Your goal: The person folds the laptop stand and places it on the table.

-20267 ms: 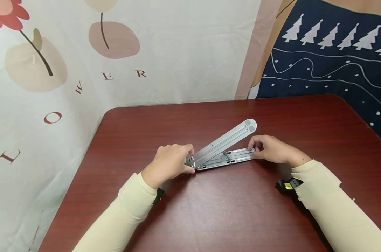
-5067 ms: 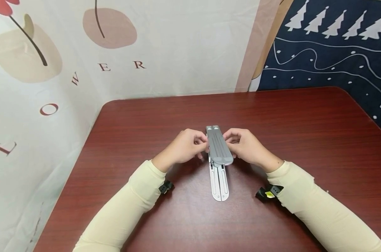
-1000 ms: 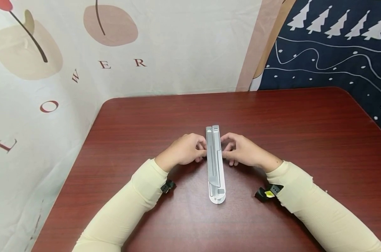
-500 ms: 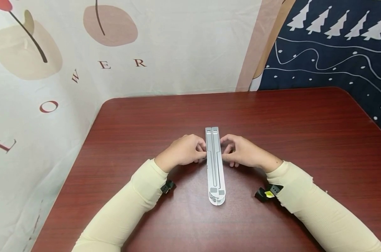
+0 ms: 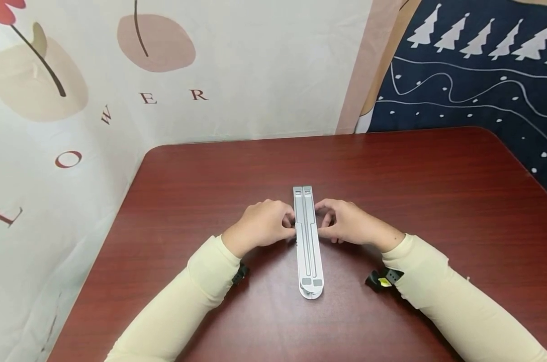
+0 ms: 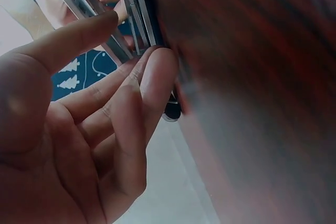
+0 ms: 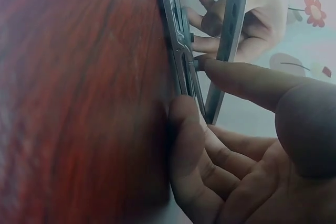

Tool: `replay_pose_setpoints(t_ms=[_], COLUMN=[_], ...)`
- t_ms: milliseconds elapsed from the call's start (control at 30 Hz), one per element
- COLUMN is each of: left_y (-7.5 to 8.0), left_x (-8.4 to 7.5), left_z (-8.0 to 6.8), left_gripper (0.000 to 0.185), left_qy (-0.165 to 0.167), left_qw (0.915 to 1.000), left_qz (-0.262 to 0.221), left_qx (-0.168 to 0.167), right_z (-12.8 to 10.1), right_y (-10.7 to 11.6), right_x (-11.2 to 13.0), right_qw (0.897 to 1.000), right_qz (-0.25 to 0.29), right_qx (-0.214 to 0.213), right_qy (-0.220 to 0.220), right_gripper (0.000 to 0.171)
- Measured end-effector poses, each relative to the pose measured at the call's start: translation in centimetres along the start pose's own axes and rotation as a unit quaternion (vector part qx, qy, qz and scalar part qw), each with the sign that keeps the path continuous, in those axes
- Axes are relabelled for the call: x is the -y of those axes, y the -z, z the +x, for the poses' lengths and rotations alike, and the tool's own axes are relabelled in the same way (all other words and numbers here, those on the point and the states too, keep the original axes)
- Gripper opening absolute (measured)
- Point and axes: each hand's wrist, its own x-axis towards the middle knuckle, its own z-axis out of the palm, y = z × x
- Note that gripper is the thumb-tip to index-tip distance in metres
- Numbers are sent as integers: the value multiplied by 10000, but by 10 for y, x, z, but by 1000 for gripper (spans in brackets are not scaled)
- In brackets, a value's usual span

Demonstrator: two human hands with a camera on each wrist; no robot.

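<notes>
A folding silver metal stand (image 5: 307,241) lies lengthwise on the dark red table (image 5: 436,201), its two bars side by side and nearly flat. My left hand (image 5: 264,226) grips its left edge and my right hand (image 5: 346,223) its right edge, both near the far half. In the left wrist view my left hand (image 6: 136,38) has its thumb on the upper bar and its fingers against the base of the stand (image 6: 134,9). In the right wrist view my right hand (image 7: 191,85) has its thumb on the hinge piece, and the stand's (image 7: 233,14) upper bar sits slightly off the base.
A floral cloth (image 5: 210,75) hangs behind and left of the table, and a navy cloth with white trees (image 5: 472,75) at the back right. Black wrist straps (image 5: 384,279) sit under both cream sleeves. The table's front edge is out of view.
Over the last second the stand's upper bars came down toward the base, so it now looks flat from above. Both hands kept their places at its sides.
</notes>
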Motion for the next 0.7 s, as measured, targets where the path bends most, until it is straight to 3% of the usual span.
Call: replay_pose_setpoints(t_ms=[167, 400, 700], left_y=[-1, -4, -5], left_x=[-1, -4, -6], left_z=[-3, -6, -8], left_gripper=[24, 30, 35], left_qy=[-136, -220, -295], left_qw=[9992, 9975, 9962], left_qz=[314, 590, 759], left_qx=[-192, -305, -309], right_z=[-1, -3, -4], right_y=[-1, -4, -6], right_x=[2, 1, 3], right_qw=[9985, 9911, 9871], right_qz=[-512, -1177, -1488], right_qx=[-93, -211, -163], right_qy=[177, 579, 566], right_gripper=[51, 56, 65])
